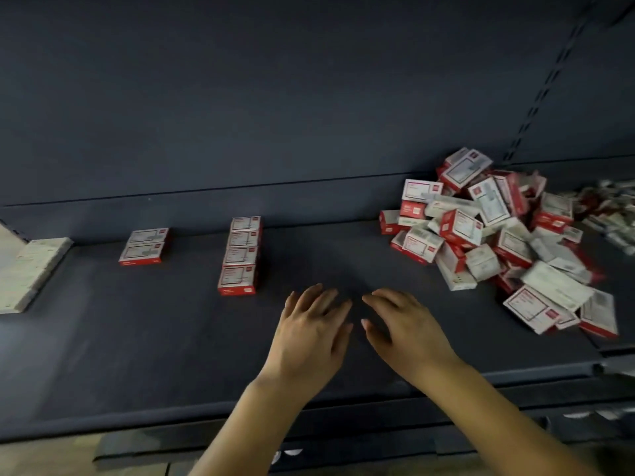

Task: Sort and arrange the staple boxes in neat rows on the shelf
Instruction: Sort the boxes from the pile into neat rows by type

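Progress: two short rows are laid on the dark shelf [137, 338], a row of four [240, 255] and a row of two [145, 247]; most staple boxes are left in a jumbled heap [494, 235] at the right.
Hands: left hand [309, 334] and right hand [405, 331] are held side by side, fingers relaxed, nothing grasped.
Materials: small red-and-white cardboard cartons, flat and rectangular; matte shelf surface.

Between the straight row of four red-and-white cardboard staple boxes [240, 255] and the loose heap of similar boxes [494, 235], the dark grey shelf surface [326, 249] lies bare and wide.
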Demonstrator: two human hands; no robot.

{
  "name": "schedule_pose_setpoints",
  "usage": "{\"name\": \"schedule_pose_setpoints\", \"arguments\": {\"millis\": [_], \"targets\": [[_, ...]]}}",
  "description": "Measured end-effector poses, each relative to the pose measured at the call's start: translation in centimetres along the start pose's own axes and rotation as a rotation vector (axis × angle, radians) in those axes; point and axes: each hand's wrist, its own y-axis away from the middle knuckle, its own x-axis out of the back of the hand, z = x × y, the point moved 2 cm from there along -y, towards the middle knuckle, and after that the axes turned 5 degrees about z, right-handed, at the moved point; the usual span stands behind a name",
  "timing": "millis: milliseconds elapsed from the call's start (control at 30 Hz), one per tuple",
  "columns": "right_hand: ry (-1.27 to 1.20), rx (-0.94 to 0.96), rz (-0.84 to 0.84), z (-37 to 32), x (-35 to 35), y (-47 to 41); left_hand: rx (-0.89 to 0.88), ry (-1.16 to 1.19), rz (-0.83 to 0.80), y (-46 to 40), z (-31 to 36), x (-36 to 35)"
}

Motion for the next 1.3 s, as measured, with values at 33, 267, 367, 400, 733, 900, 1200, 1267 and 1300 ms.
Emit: {"name": "schedule_pose_setpoints", "arguments": {"millis": [33,267,367,400,733,900,1200,1267,1300], "targets": [[-0.004,-0.008,0.022,1.3,0.6,0.5,-0.002,0.009,0.0,-0.3,1.0,-0.7],[-0.07,-0.02,0.382,8.7,5.4,3.7,-0.064,0.069,0.001,-2.4,7.6,-5.2],[-0.035,-0.109,0.494,12.0,7.2,5.2,-0.096,0.103,-0.012,-3.5,10.1,-6.5],[-0.023,-0.157,0.509,13.0,7.6,5.7,-0.108,0.113,-0.014,-3.9,10.9,-7.0],[0.125,-0.355,0.439,16.8,7.4,7.9,-0.173,0.167,-0.072,-4.8,13.8,-9.7],[0.033,-0.326,0.46,16.7,7.2,7.8,-0.151,0.164,-0.081,-3.9,13.1,-9.8],[-0.323,-0.41,0.421,15.5,7.4,7.4,-0.111,0.223,-0.072,-3.7,12.0,-8.6],[-0.624,-0.548,0.326,15.1,7.7,6.9,-0.086,0.286,-0.018,-3.8,11.6,-8.0],[-0.776,-0.601,0.262,14.6,7.7,6.6,-0.083,0.315,0.024,-3.8,11.5,-7.6]]}}
